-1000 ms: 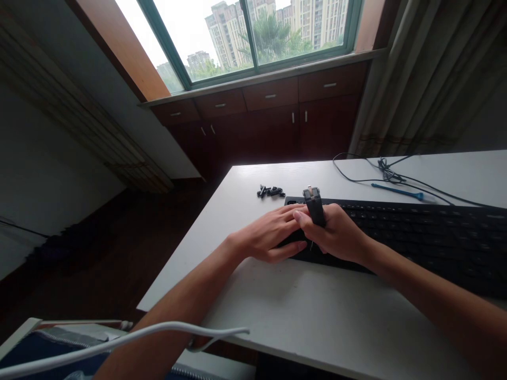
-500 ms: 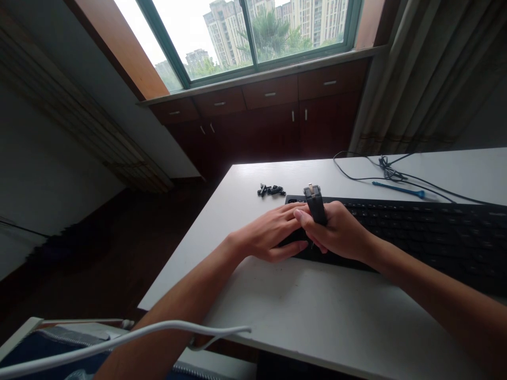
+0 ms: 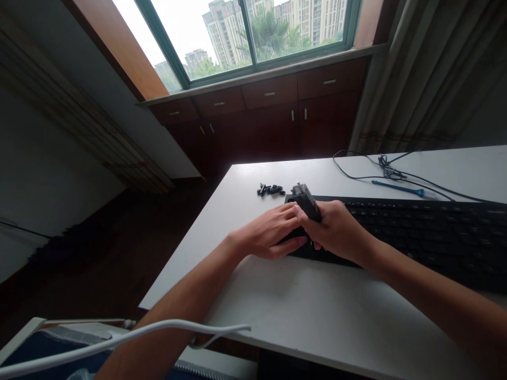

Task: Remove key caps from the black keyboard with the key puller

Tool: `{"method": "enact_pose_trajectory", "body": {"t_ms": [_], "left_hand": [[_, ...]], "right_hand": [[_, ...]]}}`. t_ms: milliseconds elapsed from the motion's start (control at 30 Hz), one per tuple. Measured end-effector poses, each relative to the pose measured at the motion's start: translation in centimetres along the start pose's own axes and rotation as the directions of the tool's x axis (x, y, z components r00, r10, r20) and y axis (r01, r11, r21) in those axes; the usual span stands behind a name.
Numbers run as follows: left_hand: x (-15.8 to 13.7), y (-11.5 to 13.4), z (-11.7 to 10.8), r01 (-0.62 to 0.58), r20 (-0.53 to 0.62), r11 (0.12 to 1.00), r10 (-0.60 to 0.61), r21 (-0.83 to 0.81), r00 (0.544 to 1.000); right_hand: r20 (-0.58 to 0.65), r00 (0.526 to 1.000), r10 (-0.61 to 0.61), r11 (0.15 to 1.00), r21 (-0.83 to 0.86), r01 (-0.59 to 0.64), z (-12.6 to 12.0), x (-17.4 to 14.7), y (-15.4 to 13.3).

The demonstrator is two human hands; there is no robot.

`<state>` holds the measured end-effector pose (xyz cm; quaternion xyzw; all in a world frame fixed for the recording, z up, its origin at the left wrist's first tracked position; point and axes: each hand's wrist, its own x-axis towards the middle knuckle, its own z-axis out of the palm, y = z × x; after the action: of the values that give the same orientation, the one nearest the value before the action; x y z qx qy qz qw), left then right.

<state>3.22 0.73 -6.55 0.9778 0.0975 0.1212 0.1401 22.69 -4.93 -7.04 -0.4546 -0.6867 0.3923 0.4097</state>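
My left hand [image 3: 277, 232] lies flat over the left end of a black keyboard [image 3: 428, 227], fingers stretched out and nothing gripped. Wrapped around a black keycap puller [image 3: 307, 203] is my right hand [image 3: 336, 226], just beside the left fingers. The puller's clear and metal upper end sticks up above the fist, leaning to the left. A thin bit of metal shows below the hand, close to the keys. My fingers hide the keys underneath. Small black pieces, likely keycaps [image 3: 271, 190], lie heaped on the table beyond the left hand.
Behind the keyboard a blue stick-like tool [image 3: 398, 188] rests on the white table [image 3: 317, 306], near a bundled black cable [image 3: 388, 166]. A white cable-like strip [image 3: 158, 326] crosses the lower left, over my left forearm. Cabinets [image 3: 257, 121] stand beneath the window.
The upper end of the keycap puller has tipped to the left, and my right hand has turned slightly with it. My left hand stays in place.
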Motion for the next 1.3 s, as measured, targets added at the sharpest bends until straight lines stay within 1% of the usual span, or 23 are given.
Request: {"method": "enact_pose_trajectory", "body": {"t_ms": [100, 200, 267, 300, 367, 433, 500, 533, 567, 600, 633, 700, 767, 833, 900, 1000, 1100, 1200, 1300], "left_hand": [[0.1, 0.0, -0.1, -0.007, 0.012, 1.0, 0.008, -0.021, 1.0], [0.2, 0.1, -0.1, 0.006, 0.03, 1.0, -0.006, -0.016, 1.0], [0.2, 0.1, -0.1, 0.019, 0.032, 1.0, -0.019, -0.009, 0.999], [0.2, 0.1, -0.1, 0.024, 0.032, 1.0, -0.023, -0.008, 0.999], [0.1, 0.0, -0.1, 0.023, 0.033, 1.0, -0.023, -0.012, 0.999], [0.1, 0.0, -0.2, -0.006, 0.031, 1.0, 0.006, -0.025, 1.0], [0.1, 0.0, -0.3, -0.053, 0.02, 0.998, 0.054, -0.036, 0.998], [0.1, 0.0, -0.3, -0.073, 0.014, 0.997, 0.073, -0.039, 0.997], [0.1, 0.0, -0.3, -0.083, 0.008, 0.996, 0.083, -0.039, 0.996], [0.2, 0.0, -0.3, -0.082, 0.0, 0.996, 0.082, -0.038, 0.997], [0.2, 0.0, -0.3, -0.073, -0.009, 0.997, 0.072, -0.036, 0.997], [0.2, 0.0, -0.1, -0.044, -0.023, 0.999, 0.043, -0.029, 0.999], [0.2, 0.0, 0.0, -0.021, -0.028, 1.0, 0.02, -0.022, 0.999], [0.1, -0.1, 0.0, -0.008, -0.024, 1.0, 0.007, -0.021, 1.0], [-0.2, -0.4, -0.1, 0.003, -0.03, 1.0, -0.004, -0.022, 1.0], [-0.8, -0.9, -0.6, 0.025, -0.051, 1.0, -0.026, -0.013, 0.998], [-1.2, -1.2, -1.0, 0.055, -0.084, 0.998, -0.054, 0.005, 0.995], [-1.2, -1.2, -1.0, 0.06, -0.108, 0.998, -0.056, 0.031, 0.993], [-1.1, -1.1, -0.7, 0.014, -0.121, 0.999, -0.008, 0.049, 0.993]], "right_hand": [[-0.05, 0.998, 0.03, 0.999, -0.033, -0.032, 0.2, -0.2, -0.5], [-0.093, 0.986, 0.141, 0.99, 0.025, -0.14, 0.3, -0.2, -0.7], [-0.08, 0.979, 0.186, 0.982, 0.057, -0.181, 0.3, -0.1, -0.7], [-0.069, 0.981, 0.182, 0.982, 0.055, -0.178, 0.3, -0.1, -0.8], [-0.046, 0.993, 0.108, 0.994, 0.009, -0.107, 0.2, -0.2, -0.9], [-0.012, 0.999, -0.032, 0.997, -0.064, 0.031, 0.2, -0.4, -1.1], [0.028, 0.984, -0.175, 0.977, -0.119, 0.177, 0.2, -0.6, -1.2], [0.042, 0.974, -0.223, 0.965, -0.13, 0.227, 0.2, -0.7, -1.1], [0.043, 0.97, -0.24, 0.961, -0.127, 0.244, 0.3, -0.7, -1.0], [0.026, 0.974, -0.226, 0.967, -0.112, 0.228, 0.3, -0.8, -0.8], [-0.01, 0.983, -0.181, 0.98, -0.081, 0.179, 0.5, -0.8, -0.6], [-0.095, 0.995, -0.029, 0.999, 0.025, 0.031, 0.8, -0.8, -0.1], [-0.156, 0.982, 0.111, 0.985, 0.149, -0.087, 1.0, -0.8, 0.3], [-0.183, 0.969, 0.166, 0.962, 0.245, -0.119, 1.2, -0.8, 0.5], [-0.191, 0.968, 0.164, 0.951, 0.293, -0.103, 1.3, -0.7, 0.5], [-0.166, 0.977, 0.135, 0.954, 0.286, -0.083, 1.3, -0.4, 0.6], [-0.124, 0.988, 0.09, 0.953, 0.299, -0.049, 0.7, -0.1, 0.8], [-0.022, 1.0, 0.017, 0.94, 0.34, -0.009, -0.4, 0.2, 0.8], [0.07, 0.997, -0.013, 0.938, 0.346, -0.012, -1.4, 0.5, 0.9]]}}
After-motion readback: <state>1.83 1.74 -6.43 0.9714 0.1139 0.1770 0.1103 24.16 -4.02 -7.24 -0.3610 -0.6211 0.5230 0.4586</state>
